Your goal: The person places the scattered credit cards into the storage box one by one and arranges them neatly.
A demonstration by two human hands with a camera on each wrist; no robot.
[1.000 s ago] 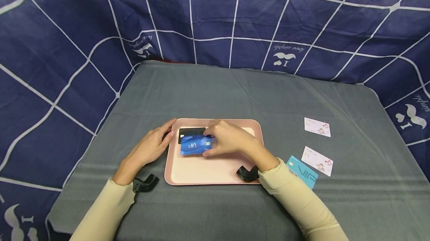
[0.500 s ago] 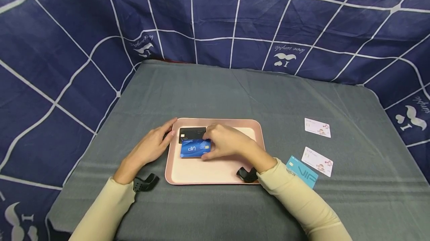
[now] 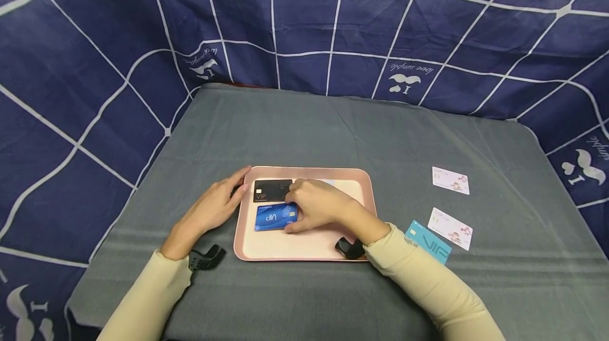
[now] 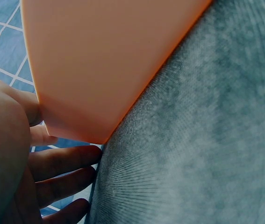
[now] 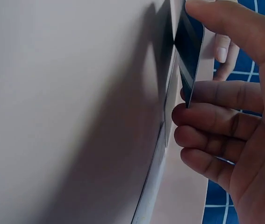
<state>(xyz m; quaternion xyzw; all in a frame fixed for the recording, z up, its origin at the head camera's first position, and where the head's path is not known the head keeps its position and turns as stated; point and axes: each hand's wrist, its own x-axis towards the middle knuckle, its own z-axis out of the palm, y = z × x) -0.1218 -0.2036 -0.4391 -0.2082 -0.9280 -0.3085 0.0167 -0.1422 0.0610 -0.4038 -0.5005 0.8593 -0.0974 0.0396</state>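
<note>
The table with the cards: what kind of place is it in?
Probably a curtained-off spot indoors, but I can't tell which room. Blue curtains hang behind and beside the grey-covered table, and a pink tray lies on it.

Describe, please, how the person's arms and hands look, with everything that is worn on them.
The left sleeve and the right sleeve are both plain, pale beige and long, ending near the wrists. A curved black piece sits at each wrist, one on the left and one on the right. The left hand and right hand wear no gloves, and no rings show.
</note>
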